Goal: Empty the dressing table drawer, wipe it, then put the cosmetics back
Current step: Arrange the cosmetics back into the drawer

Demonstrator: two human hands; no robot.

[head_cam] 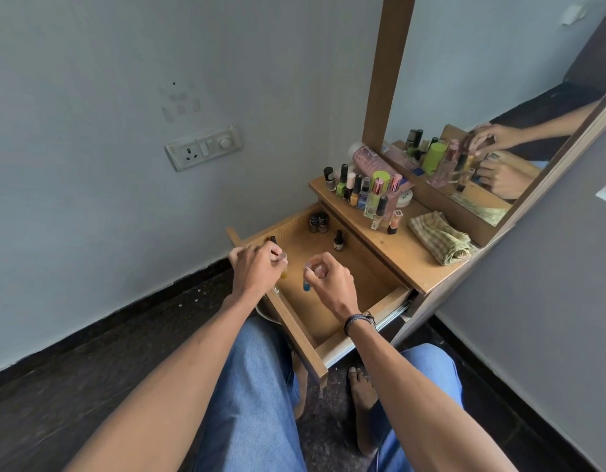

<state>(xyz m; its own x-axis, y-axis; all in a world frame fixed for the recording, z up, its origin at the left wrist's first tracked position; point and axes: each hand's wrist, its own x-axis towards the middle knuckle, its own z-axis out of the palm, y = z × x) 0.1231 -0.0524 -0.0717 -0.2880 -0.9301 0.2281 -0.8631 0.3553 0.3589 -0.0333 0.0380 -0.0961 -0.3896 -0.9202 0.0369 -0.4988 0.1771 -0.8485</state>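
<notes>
Your left hand (257,269) pinches a yellow vial (283,274), your right hand (330,279) a blue vial (306,286) (both above the open drawer (357,267)).

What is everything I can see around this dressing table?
drawer: one, wooden, pulled open
dark bottles: four seen, standing in drawer
yellow bottle: one, clear with yellow liquid, held over drawer
blue bottle: one, clear with blue liquid, held over drawer
cosmetics: many, mixed colours, clustered on tabletop
cloth: one, green checked, folded on tabletop
mirror: one, wood-framed, behind tabletop
switchboard: one, white, on wall
left hand: pinches yellow bottle
right hand: pinches blue bottle, dark wristband at wrist
</notes>
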